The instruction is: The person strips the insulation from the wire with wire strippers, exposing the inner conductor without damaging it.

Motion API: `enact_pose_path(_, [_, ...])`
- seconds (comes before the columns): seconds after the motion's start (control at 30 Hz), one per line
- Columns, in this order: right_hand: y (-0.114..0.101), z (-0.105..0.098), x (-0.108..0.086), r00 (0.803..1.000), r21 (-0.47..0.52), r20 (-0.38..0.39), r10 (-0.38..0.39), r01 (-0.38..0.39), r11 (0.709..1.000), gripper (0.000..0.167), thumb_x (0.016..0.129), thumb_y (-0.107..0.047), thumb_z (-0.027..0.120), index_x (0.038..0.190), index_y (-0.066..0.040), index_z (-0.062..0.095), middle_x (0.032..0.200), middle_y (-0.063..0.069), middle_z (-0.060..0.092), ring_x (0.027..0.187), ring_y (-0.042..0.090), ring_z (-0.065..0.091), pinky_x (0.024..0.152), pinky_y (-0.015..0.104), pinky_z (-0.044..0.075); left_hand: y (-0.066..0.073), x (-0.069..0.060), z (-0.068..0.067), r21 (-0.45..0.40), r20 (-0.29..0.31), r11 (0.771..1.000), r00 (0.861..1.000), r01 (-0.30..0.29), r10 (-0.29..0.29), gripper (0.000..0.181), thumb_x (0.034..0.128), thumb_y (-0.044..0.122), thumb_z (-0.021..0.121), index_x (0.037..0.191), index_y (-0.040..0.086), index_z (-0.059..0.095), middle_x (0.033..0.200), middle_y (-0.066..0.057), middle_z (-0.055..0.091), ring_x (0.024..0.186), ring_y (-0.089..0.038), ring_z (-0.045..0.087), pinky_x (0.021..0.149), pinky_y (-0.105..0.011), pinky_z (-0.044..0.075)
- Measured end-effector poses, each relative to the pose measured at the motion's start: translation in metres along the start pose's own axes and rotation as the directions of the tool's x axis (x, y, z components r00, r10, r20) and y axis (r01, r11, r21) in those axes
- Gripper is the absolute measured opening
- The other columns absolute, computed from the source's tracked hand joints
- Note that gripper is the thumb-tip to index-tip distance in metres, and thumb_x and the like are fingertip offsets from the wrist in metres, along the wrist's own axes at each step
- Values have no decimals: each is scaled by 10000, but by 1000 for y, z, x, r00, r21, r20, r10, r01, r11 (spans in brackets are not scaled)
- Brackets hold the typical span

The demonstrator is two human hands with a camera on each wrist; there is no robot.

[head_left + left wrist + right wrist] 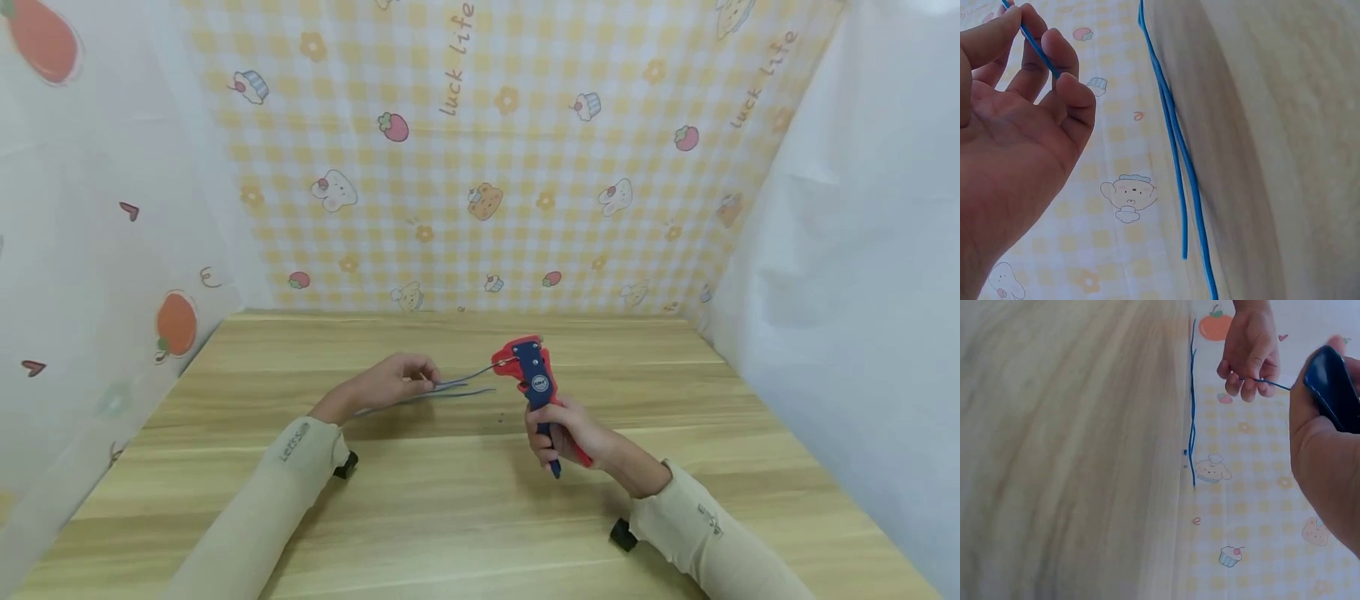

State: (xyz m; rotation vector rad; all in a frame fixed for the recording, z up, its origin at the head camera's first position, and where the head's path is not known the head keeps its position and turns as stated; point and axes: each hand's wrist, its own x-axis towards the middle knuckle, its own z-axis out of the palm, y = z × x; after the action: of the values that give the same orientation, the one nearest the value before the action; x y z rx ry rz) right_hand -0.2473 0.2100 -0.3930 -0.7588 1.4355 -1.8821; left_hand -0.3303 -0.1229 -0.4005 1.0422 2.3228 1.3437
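Note:
Between the thumb and fingers of my left hand (393,383) is a thin blue wire (1039,50), pinched above the table. From there the wire runs right, its far end at the red head of a wire stripper (538,379). My right hand (573,429) grips the stripper by its handles, fingers curled round them, head tilted up. The right wrist view catches only a dark blue handle (1329,384) of it, so the stripper's head is hidden there. Below the left hand, more blue wires (1192,172) lie on the tabletop, roughly side by side.
Tiny blue scraps (1185,452) lie on the wood-grain table (465,517) near the loose wires. A yellow checked cloth (450,167) with cartoon prints hangs behind the table. White sheets (847,250) close off both sides.

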Motion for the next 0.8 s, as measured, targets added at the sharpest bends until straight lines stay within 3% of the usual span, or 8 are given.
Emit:
enact_pose_path(0.23, [0, -7, 0, 996, 50, 85, -39, 34, 998, 229, 978, -41, 332, 1136, 2, 493, 936, 54, 632, 833, 185, 643, 853, 404, 545, -4, -2, -5, 33, -30, 999, 999, 15, -14, 132, 1000, 58, 556, 1076, -12, 638, 1075, -150, 646, 993, -224, 585, 871, -367, 471])
enact_pose_path(0.8, [0, -7, -1, 996, 45, 83, -23, 19, 999, 255, 992, -57, 343, 1182, 35, 486, 987, 82, 662, 872, 212, 683, 868, 408, 549, -13, -5, -5, 70, -88, 994, 993, 88, -82, 109, 1003, 75, 558, 1034, 54, 661, 1056, -88, 657, 998, -231, 584, 840, -364, 463])
